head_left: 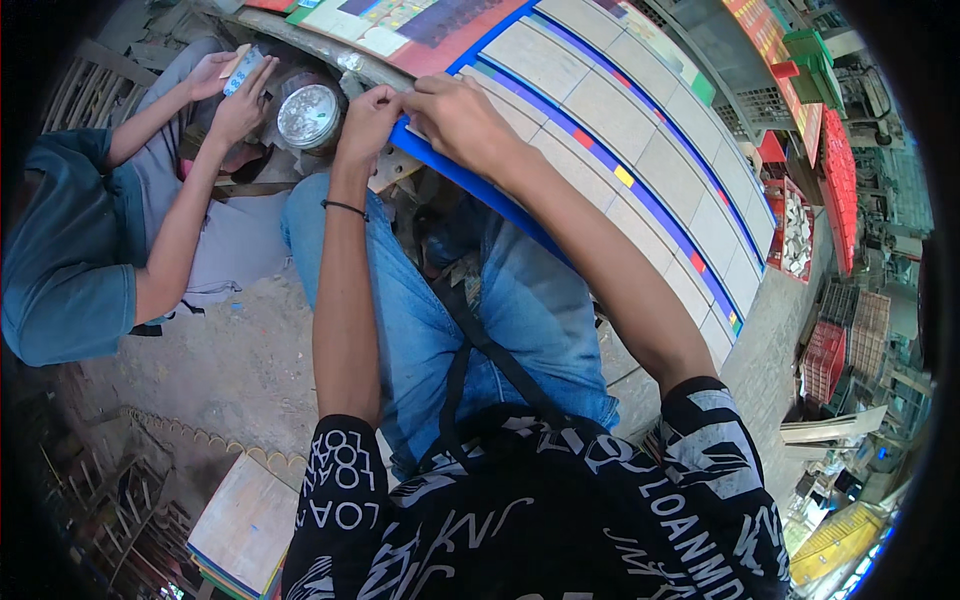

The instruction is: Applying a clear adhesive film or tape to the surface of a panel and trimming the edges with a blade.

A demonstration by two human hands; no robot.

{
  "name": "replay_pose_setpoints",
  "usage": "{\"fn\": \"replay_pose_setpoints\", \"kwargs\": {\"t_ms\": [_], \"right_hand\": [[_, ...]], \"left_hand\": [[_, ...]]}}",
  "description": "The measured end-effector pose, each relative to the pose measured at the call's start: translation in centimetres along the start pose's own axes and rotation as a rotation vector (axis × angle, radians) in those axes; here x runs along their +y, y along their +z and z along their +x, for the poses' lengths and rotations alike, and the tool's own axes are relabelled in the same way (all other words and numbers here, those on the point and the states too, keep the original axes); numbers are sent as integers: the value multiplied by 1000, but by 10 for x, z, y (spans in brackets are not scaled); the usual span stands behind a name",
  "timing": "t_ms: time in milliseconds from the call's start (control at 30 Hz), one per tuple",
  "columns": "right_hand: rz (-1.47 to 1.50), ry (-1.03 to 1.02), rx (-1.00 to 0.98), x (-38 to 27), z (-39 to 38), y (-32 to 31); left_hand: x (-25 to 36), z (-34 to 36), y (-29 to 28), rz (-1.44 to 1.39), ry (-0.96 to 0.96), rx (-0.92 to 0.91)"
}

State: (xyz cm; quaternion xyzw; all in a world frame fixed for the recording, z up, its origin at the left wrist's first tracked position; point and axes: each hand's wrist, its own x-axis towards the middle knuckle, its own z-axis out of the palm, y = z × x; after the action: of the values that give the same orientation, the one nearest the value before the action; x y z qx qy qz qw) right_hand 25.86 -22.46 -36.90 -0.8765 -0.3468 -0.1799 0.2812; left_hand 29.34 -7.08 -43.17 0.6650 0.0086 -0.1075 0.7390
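Observation:
My left hand [368, 120] and my right hand [455, 115] meet fingertip to fingertip at the near left corner of a large panel. Both sets of fingers are pinched together, and whatever lies between them is too small to make out. The panel [590, 108] has a blue edge and rows of beige tiles. Thin blue-purple strips [655, 205] with small red and yellow pieces run between the rows. My right forearm reaches across the tiles, while the left one rises beside my knee. A round jar [308, 117] with a whitish top is just left of my left hand.
At the left sits a co-worker [75, 230], holding a small blue-and-white piece [240, 72] in both hands. Stacked boards [240, 525] stand at lower left. Red crates [795, 228] line the right side, near a yellow object [845, 545].

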Motion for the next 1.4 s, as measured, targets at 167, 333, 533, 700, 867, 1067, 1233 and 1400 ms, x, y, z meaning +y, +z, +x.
{"fn": "replay_pose_setpoints", "kwargs": {"t_ms": [167, 333, 533, 700, 867, 1067, 1233, 1400], "right_hand": [[28, 9, -60, 4, -23, -9], [-71, 214, -170, -26, -98, -81], [-112, 335, -287, -55, -135, -108], [-262, 240, -410, -66, -94, -76], [-298, 103, -325, -32, -37, -24], [-335, 55, -319, -33, -48, -32], [-341, 204, -505, -61, -117, -111], [-378, 359, -652, -84, -151, -136]], "left_hand": [[-2, 2, -3, 16, -6, 4], [-1, 1, -12, 35, 34, -37], [3, -1, -6, 27, 2, -42], [1, -1, -7, 37, 2, -50], [-2, 5, -6, 52, 1, -76], [-3, 4, -6, 68, 7, -21], [5, -3, -5, 127, -15, -25], [3, 0, -9, 104, 10, -58]]}}
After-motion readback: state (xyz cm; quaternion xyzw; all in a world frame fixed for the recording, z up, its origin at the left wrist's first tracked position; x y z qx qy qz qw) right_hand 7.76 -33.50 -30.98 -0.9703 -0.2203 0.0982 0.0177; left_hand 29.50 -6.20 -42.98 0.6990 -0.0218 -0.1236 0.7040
